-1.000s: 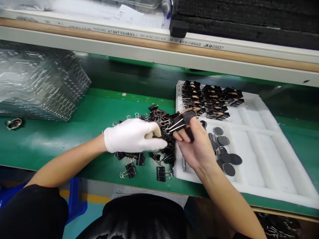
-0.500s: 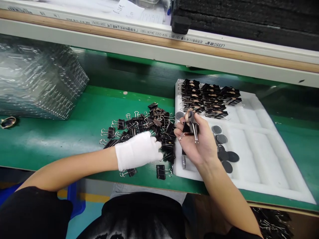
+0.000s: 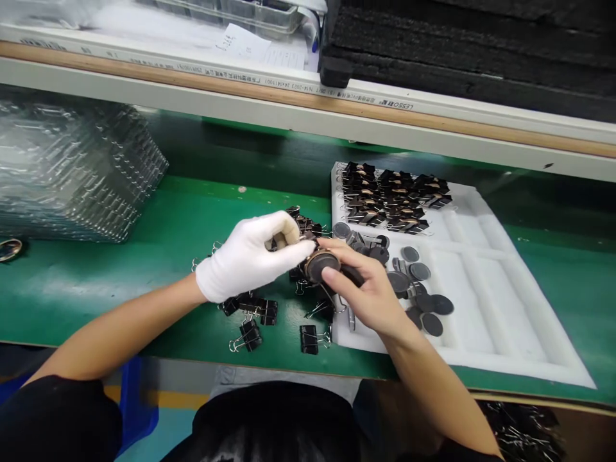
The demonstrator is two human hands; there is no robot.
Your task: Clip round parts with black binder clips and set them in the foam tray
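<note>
My left hand (image 3: 255,253), in a white glove with bare fingertips hidden from clear view, pinches a black binder clip (image 3: 308,242) at the edge of a round part. My right hand (image 3: 368,282) is bare and holds that dark round disc with a copper-coloured rim (image 3: 322,264), thumb on its face. Both hands meet above the pile of black binder clips (image 3: 308,224), which they partly cover. Loose clips (image 3: 308,339) lie nearer the front edge. On the white foam tray (image 3: 481,289) sit loose dark discs (image 3: 432,324) and rows of clipped parts (image 3: 394,199).
A stack of clear plastic trays (image 3: 77,173) stands at the left, with a small round object (image 3: 9,249) in front of it. A shelf edge (image 3: 192,80) crosses above the table, carrying black foam blocks (image 3: 471,58) and papers (image 3: 245,42). More clips (image 3: 522,430) lie low at the right.
My left hand has risen from the clip pile to the round part. My right hand has moved left and turned over, bringing the part with it and uncovering discs on the tray. The view has shifted slightly.
</note>
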